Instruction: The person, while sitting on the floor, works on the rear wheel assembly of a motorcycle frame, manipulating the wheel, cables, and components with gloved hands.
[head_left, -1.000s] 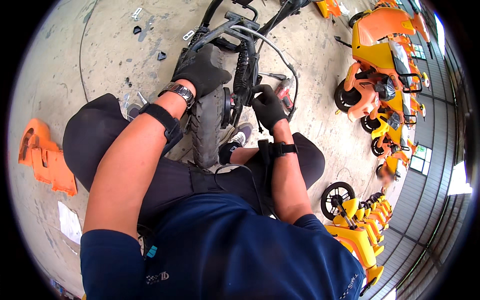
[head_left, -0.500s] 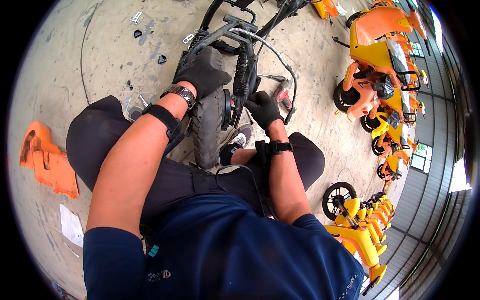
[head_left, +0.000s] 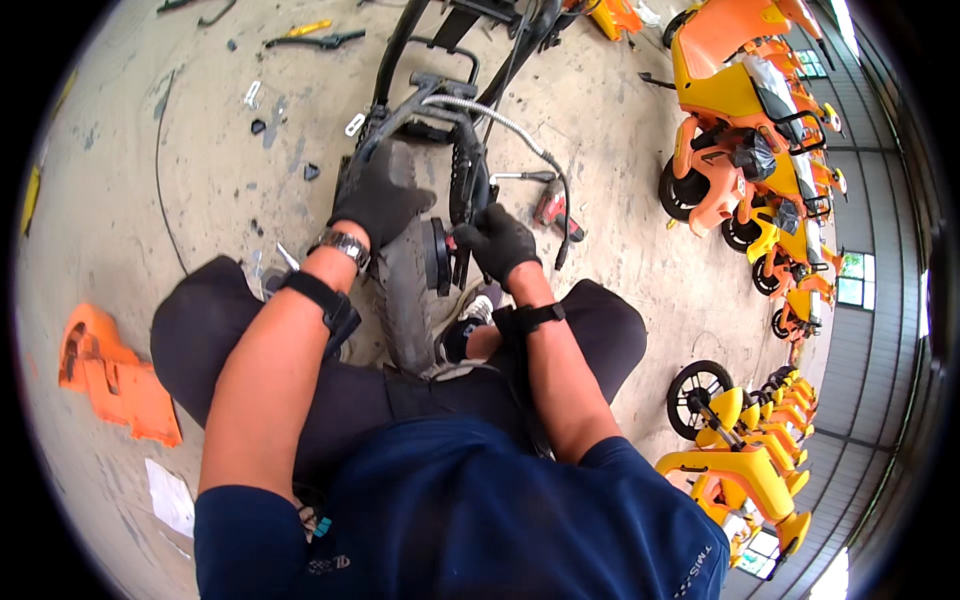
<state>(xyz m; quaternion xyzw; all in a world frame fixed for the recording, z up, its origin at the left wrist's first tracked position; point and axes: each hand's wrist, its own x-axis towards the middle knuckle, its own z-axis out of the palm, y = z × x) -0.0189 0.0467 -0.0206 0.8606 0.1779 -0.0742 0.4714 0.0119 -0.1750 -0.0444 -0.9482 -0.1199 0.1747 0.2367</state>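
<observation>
Though stripped, black-framed scooter, worn tyre.

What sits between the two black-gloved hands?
In the head view, the black rubber tyre and dark wheel hub lie between the left hand and right hand.

Right hand fingertips hidden behind wheel hub; grip unclear

Black gloves cover the left hand and right hand. The tyre is dark grey, the frame black. Orange and yellow scooters stand on the grey concrete floor; an orange panel lies apart.
</observation>
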